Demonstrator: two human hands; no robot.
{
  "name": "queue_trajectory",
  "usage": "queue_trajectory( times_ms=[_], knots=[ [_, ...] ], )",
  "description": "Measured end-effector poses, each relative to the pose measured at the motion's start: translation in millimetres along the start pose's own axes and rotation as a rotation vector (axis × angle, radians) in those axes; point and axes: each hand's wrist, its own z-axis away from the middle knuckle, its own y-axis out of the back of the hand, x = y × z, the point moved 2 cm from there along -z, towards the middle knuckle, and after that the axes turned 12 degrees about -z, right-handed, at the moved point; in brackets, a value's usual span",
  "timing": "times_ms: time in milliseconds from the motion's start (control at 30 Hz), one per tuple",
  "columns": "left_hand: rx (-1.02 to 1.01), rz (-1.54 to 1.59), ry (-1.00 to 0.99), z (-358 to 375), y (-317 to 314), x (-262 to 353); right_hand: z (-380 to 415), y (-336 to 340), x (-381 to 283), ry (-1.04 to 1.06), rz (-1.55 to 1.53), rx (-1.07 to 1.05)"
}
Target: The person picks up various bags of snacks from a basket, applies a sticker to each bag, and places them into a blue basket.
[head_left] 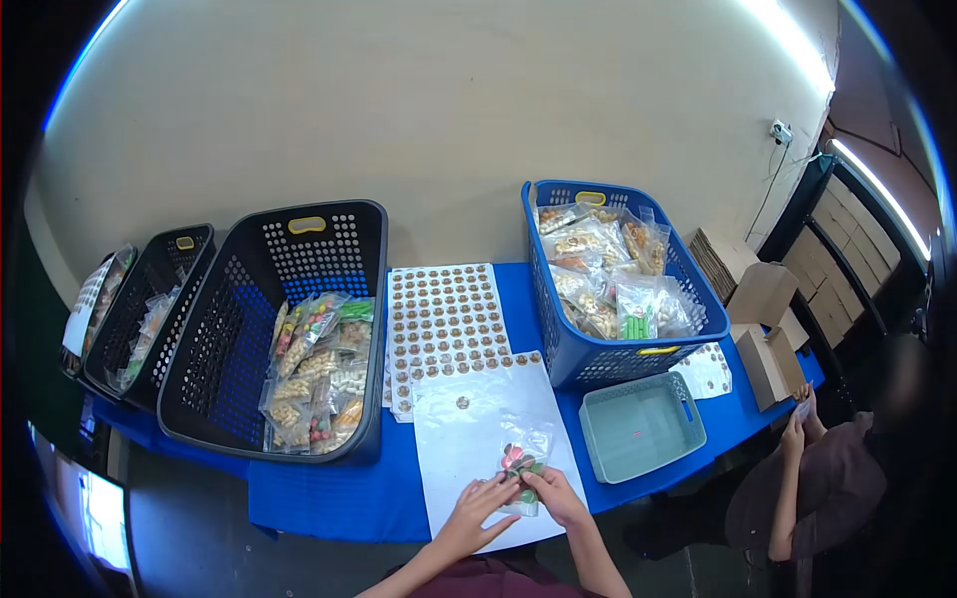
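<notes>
A small clear plastic packet [526, 450] with red, green and dark pieces inside lies over a white sheet [457, 468] at the table's front edge. My right hand [558, 498] grips the packet's right side between thumb and fingers. From the left, my left hand [477, 516] rests its stretched fingertips on the packet, the thumb held apart below. A single round brown sticker [463, 403] shows on the white sheet. Behind it lie sheets full of round stickers [449, 314].
A large black basket [374, 399] with filled packets stands left, with smaller black baskets [150, 259] beyond. To the right are a blue basket [558, 364] of packets, a grey-green tray [598, 453] and an open cardboard box [770, 364]. Another person's hands [800, 411] hold something small.
</notes>
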Motion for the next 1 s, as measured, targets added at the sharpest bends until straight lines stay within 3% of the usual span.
queue_trajectory(
  times_ms=[67,167,200,300,400,433,500,533,633,667,700,800,867,967,1000],
  knots=[
    [0.025,0.023,0.041,2,9,-10,3,-6,-7,0.03,-0.174,0.001],
    [0.224,0.53,0.395,5,14,-19,11,-26,-17,-0.066,-0.283,-0.036],
    [0.209,0.575,0.426,4,14,-20,13,-29,-11,-0.129,-0.268,-0.074],
    [-0.112,0.555,0.513,10,9,-24,11,-44,-4,-0.245,-0.144,-0.111],
    [0.018,0.476,0.547,12,19,-28,9,-46,-2,-0.177,0.088,-0.147],
    [0.128,0.475,0.482,12,30,-27,7,-45,-4,-0.158,0.059,-0.156],
    [0.19,0.555,0.58,20,50,-38,-1,-37,-7,-0.116,0.0,-0.179],
    [0.293,0.603,0.54,17,72,-33,-8,-30,-3,-0.131,0.001,-0.128],
    [0.574,0.873,0.518,20,135,-25,-36,14,57,0.102,0.585,0.232],
    [0.744,1.013,0.488,25,149,-32,-47,44,92,0.154,0.915,0.268],
    [0.913,1.149,0.454,29,161,-38,-44,50,111,0.053,1.018,0.283],
    [1.005,1.185,0.34,20,204,-47,-36,54,157,-0.206,1.281,0.286],
    [0.955,1.241,0.24,23,218,-72,-25,33,163,-0.155,1.394,0.233],
    [1.152,0.988,0.428,21,220,-99,-10,11,171,-0.098,1.492,0.16],
    [1.099,0.963,0.415,21,225,-105,-8,5,172,-0.089,1.514,0.149]
  ],
)
